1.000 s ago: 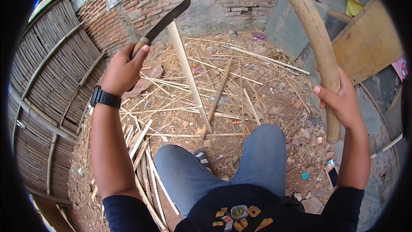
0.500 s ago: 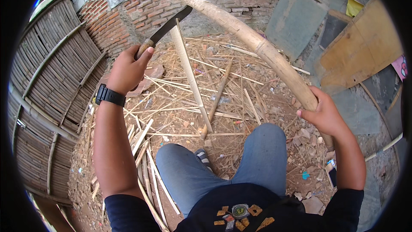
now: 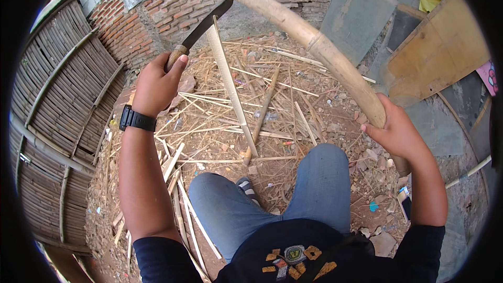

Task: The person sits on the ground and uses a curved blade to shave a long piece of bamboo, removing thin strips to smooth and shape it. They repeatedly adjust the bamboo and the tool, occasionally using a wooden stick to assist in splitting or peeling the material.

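Observation:
My left hand (image 3: 159, 83), with a black watch at the wrist, is closed round the wooden handle of a machete (image 3: 200, 31). Its dark blade slants up to the right and lies against the top end of a pale split bamboo strip (image 3: 226, 79). That strip stands tilted, its lower end down near a brown stick (image 3: 263, 113) on the ground. My right hand (image 3: 394, 128) grips a thick, slightly bent bamboo pole (image 3: 314, 42) near its lower end. The pole is raised and slopes up to the left, its far end passing above the blade tip.
Split bamboo strips (image 3: 191, 220) lie by my left leg; shavings and rubble cover the dirt. A bamboo-slat fence (image 3: 57, 110) stands left, a brick wall (image 3: 178, 8) behind. Boards (image 3: 437, 47) lean at right. A phone (image 3: 405, 204) lies beneath my right forearm.
The bamboo pole's far end has moved up and left, out to the picture's top edge. The machete stays against the strip's top. The whole view has shifted slightly.

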The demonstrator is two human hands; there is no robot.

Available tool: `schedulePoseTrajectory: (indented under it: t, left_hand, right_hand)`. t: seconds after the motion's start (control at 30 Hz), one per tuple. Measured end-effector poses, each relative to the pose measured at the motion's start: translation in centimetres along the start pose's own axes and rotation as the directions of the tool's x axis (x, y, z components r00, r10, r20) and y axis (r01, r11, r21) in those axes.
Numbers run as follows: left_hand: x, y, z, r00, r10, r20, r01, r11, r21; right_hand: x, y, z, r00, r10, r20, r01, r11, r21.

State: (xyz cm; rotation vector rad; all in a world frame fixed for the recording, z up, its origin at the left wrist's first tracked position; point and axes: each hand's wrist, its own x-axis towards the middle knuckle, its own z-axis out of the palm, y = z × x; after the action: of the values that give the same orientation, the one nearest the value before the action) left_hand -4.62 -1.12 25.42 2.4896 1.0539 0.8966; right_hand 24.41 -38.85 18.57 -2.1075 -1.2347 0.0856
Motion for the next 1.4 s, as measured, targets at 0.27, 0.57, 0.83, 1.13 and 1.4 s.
schedulePoseTrajectory:
  t: [0.27,0.57,0.83,1.13,1.4]
  left_hand:
    - [0.6,-0.9,0.7,1.000,0.022,0.022,-0.023,0.997,0.068]
    - [0.2,-1.1,0.9,0.999,0.027,0.042,-0.028,0.999,0.032]
    - [-0.5,-0.1,1.7,1.000,0.005,0.006,-0.005,1.000,-0.011]
    - [-1.2,-2.2,3.7,0.999,-0.013,0.049,0.011,0.999,0.049]
    - [-1.9,-2.5,4.1,0.999,-0.013,0.051,0.009,0.998,0.065]
  right_hand:
    - [-0.6,1.3,2.5,0.951,0.192,0.244,-0.256,0.930,0.264]
    - [-0.7,-0.7,-0.2,0.972,0.174,-0.160,-0.096,0.908,0.409]
    - [-1.2,2.2,2.8,0.995,0.075,0.060,-0.074,0.997,-0.017]
    - [-2.2,2.4,4.3,0.890,0.293,0.349,-0.413,0.842,0.347]
    - [-1.9,1.2,1.6,0.977,0.180,-0.118,-0.128,0.926,0.354]
